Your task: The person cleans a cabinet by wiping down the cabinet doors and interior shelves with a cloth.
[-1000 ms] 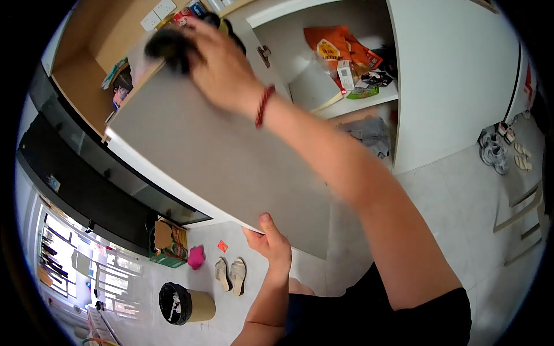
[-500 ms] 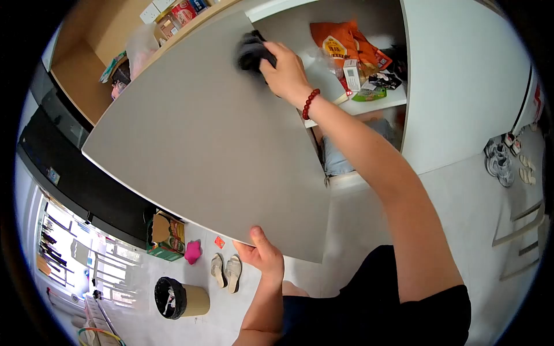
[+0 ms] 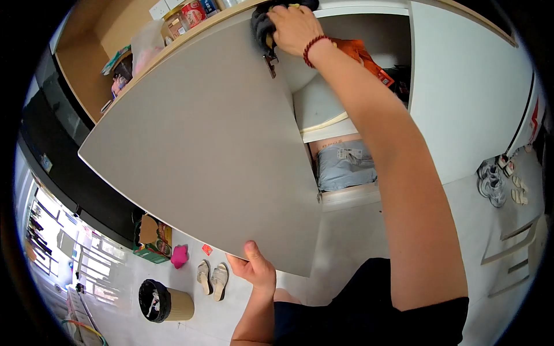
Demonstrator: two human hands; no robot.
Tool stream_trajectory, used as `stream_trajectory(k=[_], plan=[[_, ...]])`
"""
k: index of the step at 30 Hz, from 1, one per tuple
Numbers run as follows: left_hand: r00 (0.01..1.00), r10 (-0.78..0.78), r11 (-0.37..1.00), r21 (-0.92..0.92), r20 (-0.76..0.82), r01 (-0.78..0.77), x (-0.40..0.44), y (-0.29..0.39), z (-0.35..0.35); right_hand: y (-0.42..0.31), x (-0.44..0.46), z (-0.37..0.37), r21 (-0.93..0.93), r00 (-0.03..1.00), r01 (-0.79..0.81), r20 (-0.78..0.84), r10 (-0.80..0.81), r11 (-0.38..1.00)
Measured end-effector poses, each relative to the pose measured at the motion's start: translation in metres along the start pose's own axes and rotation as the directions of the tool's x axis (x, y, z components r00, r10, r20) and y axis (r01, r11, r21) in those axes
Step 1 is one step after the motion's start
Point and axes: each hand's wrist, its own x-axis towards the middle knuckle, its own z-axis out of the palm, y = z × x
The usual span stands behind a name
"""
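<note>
A grey cabinet door swings open in front of me. My left hand grips its lower outer edge, thumb on the inner face. At the door's top inner corner, my right hand presses a dark cloth, its fingers closed on it. A metal hinge shows just below the cloth. Behind my right forearm, the cabinet's upper shelf holds an orange packet, partly covered by the arm. On the level beneath lies a grey plastic parcel.
Jars and a plastic bag stand on the wooden shelf above. On the floor are a bin with a black liner, slippers, a green carton and a pink item. Shoes and a chair are at right.
My right hand has moved up with the cloth, from the door's inner face to its top corner by the hinge. The left hand keeps its hold on the door edge.
</note>
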Motion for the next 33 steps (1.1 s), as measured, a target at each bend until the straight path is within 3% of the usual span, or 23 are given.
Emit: stream_trajectory(k=[1, 5, 9, 11, 12, 14, 16, 17, 18, 19, 20, 22, 23, 26, 27, 28, 29, 30, 33], plan=[[1.000, -0.002, 1.000, 0.003, -0.005, 0.002, 0.000, 0.000, 0.000, -0.003, 0.007, -0.003, 0.018, 0.997, -0.067, 0.051, 0.066, 0.998], [1.000, -0.025, 0.999, 0.027, 0.006, 0.025, -0.003, -0.002, -0.002, -0.003, 0.020, 0.029, 0.044, 0.998, -0.001, -0.066, 0.004, 0.999], [1.000, -0.010, 1.000, 0.007, 0.027, 0.010, -0.003, -0.004, -0.004, 0.018, 0.008, -0.008, -0.159, 0.994, 0.080, 0.089, -0.067, 0.984], [0.999, -0.020, 1.000, -0.017, 0.042, 0.021, -0.004, -0.004, -0.005, 0.048, -0.009, -0.021, -0.291, 0.997, -0.065, 0.017, 0.073, 0.955], [0.998, -0.028, 0.999, -0.026, 0.047, 0.029, -0.005, -0.004, -0.006, 0.065, -0.016, -0.033, -0.340, 0.994, -0.085, 0.042, 0.105, 0.937], [0.998, -0.038, 0.999, -0.037, 0.047, 0.040, -0.004, -0.002, -0.005, 0.106, -0.030, -0.030, -0.450, 0.993, -0.121, -0.070, 0.100, 0.885], [0.998, -0.054, 0.998, -0.043, 0.040, 0.055, -0.005, 0.006, 0.000, 0.109, -0.016, -0.009, -0.316, 0.974, -0.228, -0.086, 0.211, 0.921], [0.999, -0.050, 0.998, -0.038, 0.010, 0.051, -0.005, 0.007, 0.003, 0.065, -0.020, -0.041, -0.319, 0.971, -0.239, -0.082, 0.225, 0.917], [0.999, -0.046, 0.999, -0.029, -0.020, 0.045, -0.006, 0.007, 0.005, 0.064, -0.007, -0.020, -0.145, 0.959, -0.277, 0.023, 0.283, 0.950], [0.998, -0.041, 0.999, -0.018, -0.049, 0.040, -0.007, 0.008, 0.007, 0.043, 0.003, -0.017, -0.145, 0.955, -0.262, 0.101, 0.278, 0.954], [0.998, -0.042, 0.999, -0.007, -0.051, 0.041, -0.008, 0.007, 0.006, 0.019, -0.001, -0.018, 0.078, 0.981, -0.185, 0.073, 0.180, 0.980], [0.999, -0.043, 0.999, -0.008, -0.028, 0.043, -0.009, 0.004, 0.005, -0.010, 0.008, -0.004, -0.090, 0.948, -0.127, 0.283, 0.147, 0.988], [0.999, -0.047, 0.998, -0.036, -0.019, 0.046, -0.009, 0.004, 0.007, 0.002, 0.010, 0.043, -0.016, 0.998, -0.069, -0.012, 0.069, 0.997], [0.999, -0.048, 0.996, -0.072, -0.014, 0.047, -0.008, 0.005, 0.008, 0.041, 0.007, 0.020, 0.155, 0.991, 0.086, 0.091, -0.101, 0.984], [0.999, -0.043, 0.997, -0.064, -0.016, 0.041, -0.008, 0.004, 0.008, 0.055, -0.002, 0.005, 0.102, 0.988, 0.023, 0.152, -0.038, 0.995], [0.999, -0.037, 0.998, -0.054, -0.019, 0.036, -0.009, 0.004, 0.008, 0.072, -0.012, -0.004, 0.067, 0.983, 0.114, -0.149, -0.103, 0.991], [0.999, -0.042, 0.997, -0.061, -0.009, 0.041, -0.010, 0.004, 0.008, 0.087, -0.023, -0.024, 0.078, 0.997, 0.050, -0.066, -0.045, 0.996], [0.999, -0.046, 0.997, -0.068, -0.005, 0.045, -0.011, 0.005, 0.008, 0.108, -0.035, -0.019, 0.020, 0.980, 0.042, -0.198, -0.037, 0.999], [0.998, -0.050, 0.997, -0.058, -0.036, 0.048, -0.007, 0.004, 0.008, 0.142, -0.053, -0.016, -0.077, 0.978, -0.056, -0.207, 0.039, 0.995]])
